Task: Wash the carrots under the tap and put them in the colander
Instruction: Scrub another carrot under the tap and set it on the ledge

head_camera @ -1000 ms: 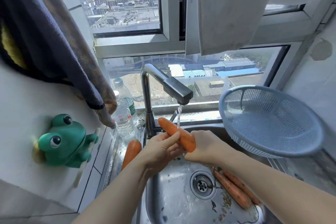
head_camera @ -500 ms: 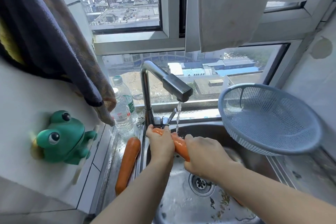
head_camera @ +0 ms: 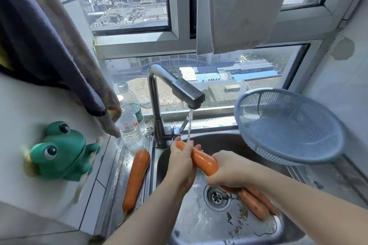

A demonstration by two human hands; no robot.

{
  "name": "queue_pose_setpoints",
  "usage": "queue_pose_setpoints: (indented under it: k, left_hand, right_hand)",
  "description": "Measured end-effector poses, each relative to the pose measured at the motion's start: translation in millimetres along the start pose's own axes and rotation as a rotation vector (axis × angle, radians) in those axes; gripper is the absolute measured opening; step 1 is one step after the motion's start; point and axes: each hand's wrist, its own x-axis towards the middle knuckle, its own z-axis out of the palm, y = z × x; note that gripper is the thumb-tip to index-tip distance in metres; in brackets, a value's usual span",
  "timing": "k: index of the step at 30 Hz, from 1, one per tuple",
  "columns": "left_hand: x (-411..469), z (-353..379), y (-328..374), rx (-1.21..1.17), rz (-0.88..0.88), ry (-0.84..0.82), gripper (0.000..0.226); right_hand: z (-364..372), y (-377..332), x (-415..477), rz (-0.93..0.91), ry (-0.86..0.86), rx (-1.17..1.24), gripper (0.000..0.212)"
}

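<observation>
A green plastic frog toy [head_camera: 59, 151] clings to the white wall at the far left, below a hanging dark blue towel [head_camera: 39, 36]. Next come two clear plastic water bottles [head_camera: 128, 125], standing in the corner by the window. In front of them a long orange carrot [head_camera: 136, 179] lies alone on the wet steel ledge left of the basin. The angled steel tap [head_camera: 187, 95] runs a thin stream of water [head_camera: 190, 123] onto a second, wet orange carrot [head_camera: 201, 158], which is held over the stainless steel sink [head_camera: 199, 225]. The left hand [head_camera: 182, 165] wraps its fingers round that carrot's narrow end, right under the stream. The right hand [head_camera: 229, 169] grips the thick end, fingers curled about it. Under the right wrist, two more orange carrots [head_camera: 254, 203] lie side by side on the basin floor, just beside the round drain [head_camera: 217, 197]. Farthest right, a pale blue plastic mesh colander [head_camera: 286, 127] rests tilted at the sink's right rim, apart from every carrot.
</observation>
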Motion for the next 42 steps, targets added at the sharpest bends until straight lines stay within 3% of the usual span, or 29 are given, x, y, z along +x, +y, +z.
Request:
queue_pose_setpoints:
  k: [2, 4, 5, 9, 11, 14, 16, 18, 20, 24, 26, 28, 32, 35, 37, 39, 42]
  left_hand:
    - [2, -2, 1, 0.144, 0.077, 0.013, 0.03]
    - [8, -3, 3, 0.2, 0.111, 0.131, 0.016]
    - [10, -3, 5, 0.187, 0.105, 0.183, 0.01]
    - [19, -3, 16, -0.077, -0.012, 0.25, 0.032]
    - [18, -4, 22, -0.229, -0.086, 0.186, 0.031]
    - [12, -3, 25, -0.283, -0.147, 0.058, 0.032]
    - [10, -5, 23, -0.227, -0.149, 0.015, 0.026]
    - [9, -9, 19, -0.042, -0.078, -0.001, 0.015]
    - [7, -13, 15, 0.098, -0.015, -0.009, 0.014]
    - [9, -22, 6, 0.283, 0.026, 0.089, 0.03]
    - [12, -20, 4, 0.194, 0.011, 0.194, 0.024]
    - [12, -14, 8, 0.062, -0.005, 0.306, 0.007]
    - [15, -12, 12, -0.128, -0.066, 0.382, 0.024]
    - [14, -12, 12, -0.301, -0.105, 0.368, 0.023]
    - [14, -13, 12, -0.429, -0.125, 0.308, 0.026]
    - [14, -14, 14, -0.553, -0.135, 0.233, 0.031]
    - [18, -16, 9, -0.521, -0.119, 0.234, 0.026]
  right_hand:
    - [8, -6, -5, -0.041, 0.13, -0.19, 0.024]
    - [17, -14, -9, -0.09, 0.252, -0.336, 0.026]
    - [20, -18, -10, -0.112, 0.288, -0.38, 0.027]
    - [18, -23, -6, -0.168, 0.238, -0.355, 0.032]
    - [13, -20, 2, -0.167, 0.039, -0.118, 0.033]
    - [7, -14, 12, -0.051, -0.412, 0.589, 0.02]
    - [3, -9, 15, 0.005, -0.499, 0.732, 0.018]
    - [2, -6, 18, 0.041, -0.456, 0.719, 0.018]
    - [6, -7, 22, 0.034, -0.338, 0.5, 0.018]
    - [12, -17, 23, -0.098, 0.096, -0.489, 0.022]
    - [17, -20, 23, -0.167, 0.233, -0.649, 0.024]
    - [20, -21, 25, -0.213, 0.261, -0.665, 0.024]
    - [10, -20, 34, -0.202, 0.012, -0.492, 0.022]
    - [-2, -13, 41, -0.032, -0.365, 0.084, 0.015]
    - [-10, -11, 43, 0.06, -0.559, 0.346, 0.014]
    - [-15, -12, 44, 0.059, -0.624, 0.39, 0.016]
    - [-10, -22, 49, -0.02, -0.457, 0.166, 0.013]
